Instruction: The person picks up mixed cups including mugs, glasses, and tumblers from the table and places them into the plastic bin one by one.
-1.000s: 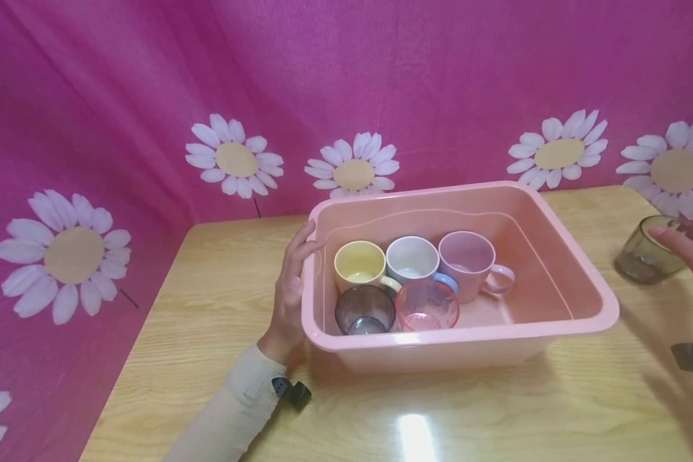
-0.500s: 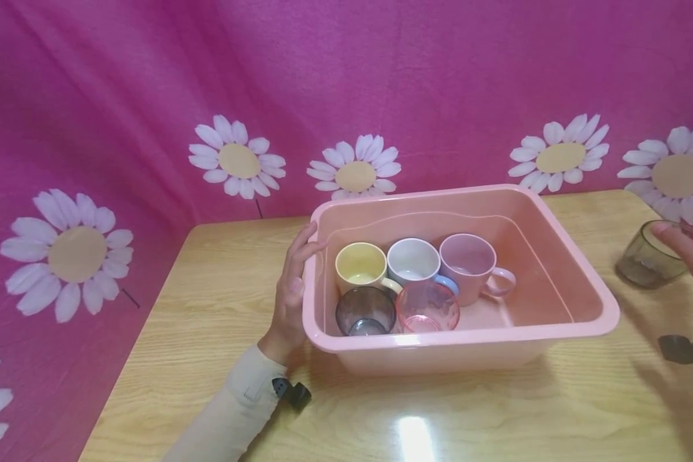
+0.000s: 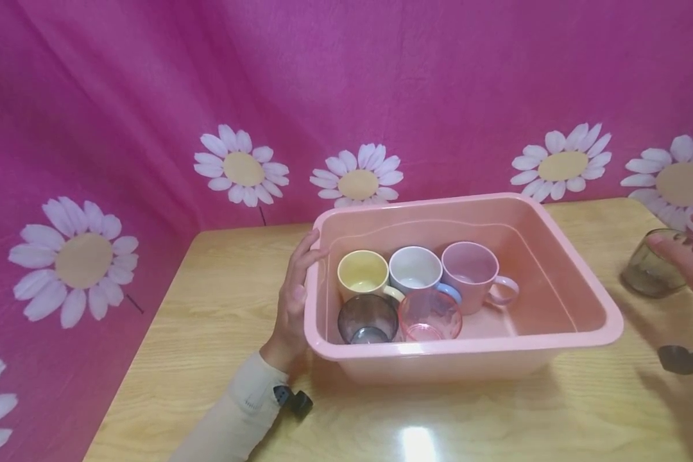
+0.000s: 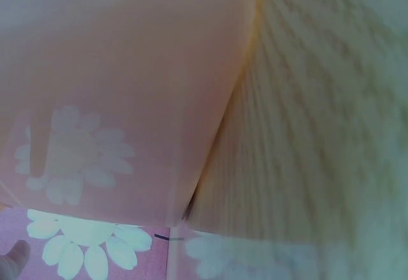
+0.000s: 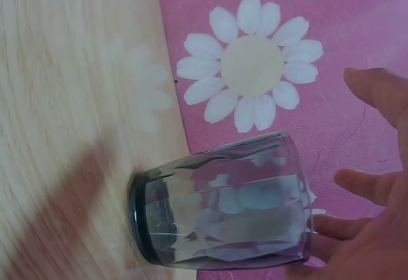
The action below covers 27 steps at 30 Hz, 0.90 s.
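Observation:
My left hand point(image 3: 293, 305) grips the left rim of a pink plastic basin point(image 3: 439, 362), its fingers bent over the edge. Inside the basin stand a yellow mug point(image 3: 362, 269), a white mug point(image 3: 414, 264) with a blue handle, and a mauve mug point(image 3: 470, 263). In front of them are a dark grey see-through cup point(image 3: 369, 317) and a clear pink cup point(image 3: 430, 314). At the far right a smoky faceted drinking glass point(image 5: 223, 206) stands upright on the table. My right hand point(image 5: 370, 197) is at its rim with spread fingers; contact cannot be told.
The wooden table point(image 3: 219, 289) meets a magenta cloth point(image 3: 439, 83) printed with white daisies at its back and left. A dark wrist camera mount point(image 3: 686, 359) shows below the right hand, another mount point(image 3: 293, 401) on the left wrist.
The whole head view has shifted slightly downward. My right hand's fingers have spread a little by the glass; the left hand, basin and cups keep their places.

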{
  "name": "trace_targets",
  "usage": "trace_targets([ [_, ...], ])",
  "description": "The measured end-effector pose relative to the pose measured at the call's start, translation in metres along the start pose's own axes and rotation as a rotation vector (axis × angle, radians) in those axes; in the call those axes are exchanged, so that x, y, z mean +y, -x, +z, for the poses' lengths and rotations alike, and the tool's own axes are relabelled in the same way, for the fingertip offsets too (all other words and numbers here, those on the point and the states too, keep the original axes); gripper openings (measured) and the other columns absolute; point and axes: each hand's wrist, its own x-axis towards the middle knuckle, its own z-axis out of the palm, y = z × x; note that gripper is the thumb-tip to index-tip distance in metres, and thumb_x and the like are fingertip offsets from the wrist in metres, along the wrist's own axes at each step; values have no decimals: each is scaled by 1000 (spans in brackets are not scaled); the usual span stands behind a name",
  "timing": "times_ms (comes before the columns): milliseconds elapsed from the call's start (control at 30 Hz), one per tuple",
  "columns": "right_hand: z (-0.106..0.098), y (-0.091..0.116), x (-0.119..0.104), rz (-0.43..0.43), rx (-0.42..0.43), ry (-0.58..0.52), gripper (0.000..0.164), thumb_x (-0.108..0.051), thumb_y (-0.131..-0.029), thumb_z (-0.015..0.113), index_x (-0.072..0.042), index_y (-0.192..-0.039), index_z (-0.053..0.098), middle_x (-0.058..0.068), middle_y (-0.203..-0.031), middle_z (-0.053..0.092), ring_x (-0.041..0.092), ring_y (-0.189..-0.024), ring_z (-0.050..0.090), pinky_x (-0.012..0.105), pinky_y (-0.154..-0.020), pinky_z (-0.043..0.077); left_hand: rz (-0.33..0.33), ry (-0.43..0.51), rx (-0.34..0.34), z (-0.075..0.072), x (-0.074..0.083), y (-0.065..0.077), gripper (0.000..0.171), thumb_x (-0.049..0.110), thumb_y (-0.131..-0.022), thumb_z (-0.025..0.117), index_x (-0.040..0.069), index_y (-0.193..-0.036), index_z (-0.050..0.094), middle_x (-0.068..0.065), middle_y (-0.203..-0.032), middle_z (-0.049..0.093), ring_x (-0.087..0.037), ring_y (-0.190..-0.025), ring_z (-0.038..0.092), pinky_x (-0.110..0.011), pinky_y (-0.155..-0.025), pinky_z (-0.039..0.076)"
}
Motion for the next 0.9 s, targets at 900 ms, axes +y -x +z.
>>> trace_targets([
  [900,-1,-33,91,67,-83,94,92,-35,-84,72,-25,-154,15,-1,-145,34,7,-132,29,13,-107,22,28,-3,6,-2,-1,1,64,50,-98,23,1,-128,49,-14,-152,32,-32,-142,24,-57,-113,21],
])
